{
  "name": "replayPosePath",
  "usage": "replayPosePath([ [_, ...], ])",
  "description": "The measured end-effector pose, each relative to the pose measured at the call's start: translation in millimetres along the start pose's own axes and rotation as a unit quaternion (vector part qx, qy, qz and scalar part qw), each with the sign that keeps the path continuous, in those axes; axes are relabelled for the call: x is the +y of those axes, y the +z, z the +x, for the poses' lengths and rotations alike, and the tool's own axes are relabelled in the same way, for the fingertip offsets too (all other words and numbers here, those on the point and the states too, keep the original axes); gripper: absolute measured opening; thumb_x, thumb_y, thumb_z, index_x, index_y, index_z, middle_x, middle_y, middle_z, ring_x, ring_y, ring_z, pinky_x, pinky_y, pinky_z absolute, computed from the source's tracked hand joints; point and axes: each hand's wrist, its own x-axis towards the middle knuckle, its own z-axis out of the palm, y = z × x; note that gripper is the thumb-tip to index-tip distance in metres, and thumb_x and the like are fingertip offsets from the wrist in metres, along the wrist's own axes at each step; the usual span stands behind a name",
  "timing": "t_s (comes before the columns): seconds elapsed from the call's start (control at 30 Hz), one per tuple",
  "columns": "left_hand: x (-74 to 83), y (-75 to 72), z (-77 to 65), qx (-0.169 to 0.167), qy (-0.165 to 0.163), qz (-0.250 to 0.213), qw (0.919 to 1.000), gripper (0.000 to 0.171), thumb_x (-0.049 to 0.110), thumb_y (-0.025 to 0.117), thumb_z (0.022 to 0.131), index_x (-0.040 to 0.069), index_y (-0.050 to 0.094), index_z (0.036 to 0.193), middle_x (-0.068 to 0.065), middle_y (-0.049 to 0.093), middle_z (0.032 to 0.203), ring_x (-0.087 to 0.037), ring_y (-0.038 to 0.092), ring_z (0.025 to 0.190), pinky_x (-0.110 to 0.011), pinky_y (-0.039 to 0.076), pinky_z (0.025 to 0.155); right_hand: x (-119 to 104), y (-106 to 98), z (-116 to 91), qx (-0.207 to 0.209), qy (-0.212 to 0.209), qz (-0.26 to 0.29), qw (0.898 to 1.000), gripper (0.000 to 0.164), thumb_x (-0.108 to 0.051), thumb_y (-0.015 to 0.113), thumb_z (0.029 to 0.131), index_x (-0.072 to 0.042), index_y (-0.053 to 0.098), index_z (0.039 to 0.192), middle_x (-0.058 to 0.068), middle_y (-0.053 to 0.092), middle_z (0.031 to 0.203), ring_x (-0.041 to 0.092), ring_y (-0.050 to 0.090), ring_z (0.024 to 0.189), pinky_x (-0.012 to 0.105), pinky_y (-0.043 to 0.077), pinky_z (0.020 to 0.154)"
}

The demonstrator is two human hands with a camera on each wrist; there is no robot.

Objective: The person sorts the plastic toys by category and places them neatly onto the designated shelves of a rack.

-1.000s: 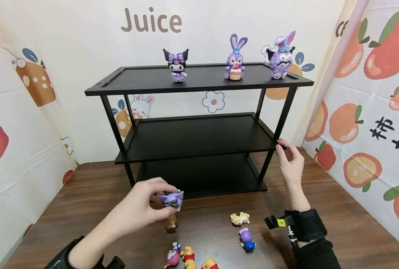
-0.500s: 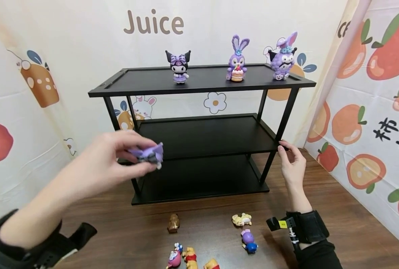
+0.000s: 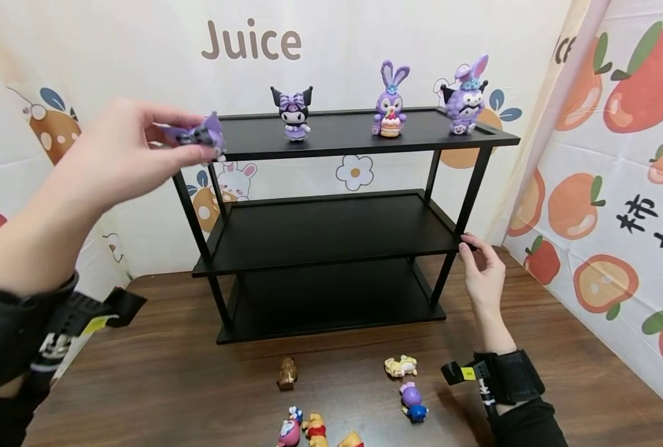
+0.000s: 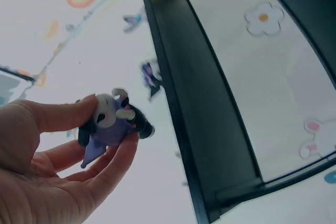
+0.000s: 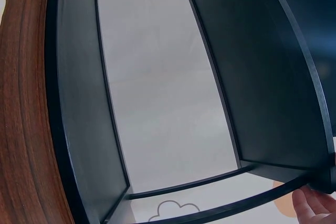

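My left hand pinches a small purple figurine between thumb and fingers, at the left front corner of the top board of a black three-tier shelf. In the left wrist view the figurine shows a white face, a purple body and black parts, and lies on its side. A gap separates it from the shelf edge there. My right hand grips the right front corner of the middle board by the post. Only the fingertips of that hand show in the right wrist view.
On the top board stand a black-and-purple figurine, a purple rabbit with a cake and a purple long-eared figurine. On the wooden table lie a brown figurine, a yellow one, a purple-and-blue one and several more.
My left hand has carried the purple figurine from low over the table up and leftward to the top board's height. The right hand has stayed at the shelf's corner.
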Motion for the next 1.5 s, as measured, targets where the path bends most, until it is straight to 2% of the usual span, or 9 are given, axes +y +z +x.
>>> replayPosePath([
  [0.1,-1.2,-1.2,12.6,0.014,-0.017,0.007,0.9997,0.055,0.046,0.059,0.079,0.016,0.053,0.125,-0.010,0.055,0.106,-0.021,0.048,0.092,-0.034,0.039,0.060,-3,0,-1,0.001,0.004,0.003,1.000,0.023,0.001,0.057,0.083,0.014,0.057,0.102,0.013,0.059,0.105,0.005,0.057,0.073,0.016,0.044,0.069],
  [0.17,0.7,-1.3,18.4,0.022,-0.022,0.011,0.9995,0.053,0.041,0.058,0.082,0.013,0.051,0.127,-0.012,0.054,0.109,-0.021,0.048,0.091,-0.030,0.040,0.059,-8,1,-2,0.001,0.004,0.005,1.000,0.023,0.003,0.056,0.083,0.016,0.056,0.102,0.016,0.058,0.105,0.006,0.057,0.072,0.015,0.044,0.068],
  [0.33,8.3,-0.2,26.0,0.034,-0.021,0.025,0.9989,0.043,0.024,0.055,0.087,0.005,0.050,0.126,-0.020,0.050,0.113,-0.026,0.046,0.091,-0.023,0.037,0.056,-20,5,-4,-0.005,0.002,0.024,1.000,0.024,0.006,0.054,0.083,0.021,0.052,0.103,0.021,0.056,0.106,0.007,0.057,0.074,0.015,0.045,0.069],
  [0.43,9.2,1.3,29.5,0.028,-0.020,0.029,0.9990,0.041,0.018,0.053,0.088,0.002,0.049,0.126,-0.023,0.049,0.114,-0.029,0.045,0.093,-0.023,0.035,0.057,-25,7,-5,-0.011,0.003,0.037,0.999,0.025,0.007,0.053,0.084,0.023,0.050,0.103,0.026,0.053,0.107,0.007,0.057,0.075,0.015,0.045,0.070],
  [0.83,-3.7,6.9,40.3,0.005,-0.029,0.012,0.9995,0.042,0.015,0.053,0.088,-0.001,0.047,0.127,-0.024,0.047,0.116,-0.031,0.044,0.095,-0.022,0.035,0.058,-25,9,-6,-0.015,0.006,0.047,0.999,0.027,0.006,0.053,0.084,0.024,0.049,0.104,0.033,0.047,0.110,0.009,0.057,0.076,0.015,0.045,0.069],
  [1.23,-4.0,11.8,43.2,-0.004,-0.035,-0.016,0.9993,0.045,0.017,0.049,0.090,0.003,0.040,0.132,-0.023,0.040,0.126,-0.032,0.043,0.102,-0.017,0.037,0.059,-24,8,-6,-0.010,0.007,0.034,0.999,0.028,0.004,0.054,0.084,0.023,0.050,0.104,0.031,0.049,0.110,0.010,0.056,0.075,0.014,0.045,0.069],
  [1.33,-3.9,12.0,42.6,-0.006,-0.034,-0.015,0.9993,0.047,0.017,0.048,0.090,0.004,0.037,0.135,-0.024,0.039,0.127,-0.033,0.043,0.105,-0.019,0.039,0.064,-21,7,-5,-0.009,0.008,0.034,0.999,0.027,0.004,0.053,0.084,0.022,0.051,0.104,0.030,0.050,0.110,0.010,0.057,0.075,0.015,0.045,0.069],
  [1.43,-4.2,12.3,42.1,-0.007,-0.033,-0.012,0.9994,0.050,0.018,0.047,0.091,0.005,0.031,0.137,-0.025,0.037,0.129,-0.036,0.041,0.109,-0.031,0.042,0.077,-12,4,-3,-0.008,0.007,0.035,0.999,0.028,0.003,0.054,0.084,0.021,0.051,0.105,0.027,0.051,0.110,0.011,0.056,0.075,0.015,0.045,0.069],
  [1.5,-4.4,11.9,41.2,-0.010,-0.036,-0.013,0.9992,0.053,0.018,0.046,0.091,0.004,0.026,0.139,-0.026,0.035,0.130,-0.038,0.038,0.113,-0.041,0.039,0.085,-5,3,-2,-0.007,0.007,0.038,0.999,0.028,0.002,0.055,0.084,0.020,0.052,0.105,0.024,0.052,0.109,0.010,0.057,0.075,0.015,0.045,0.069],
])
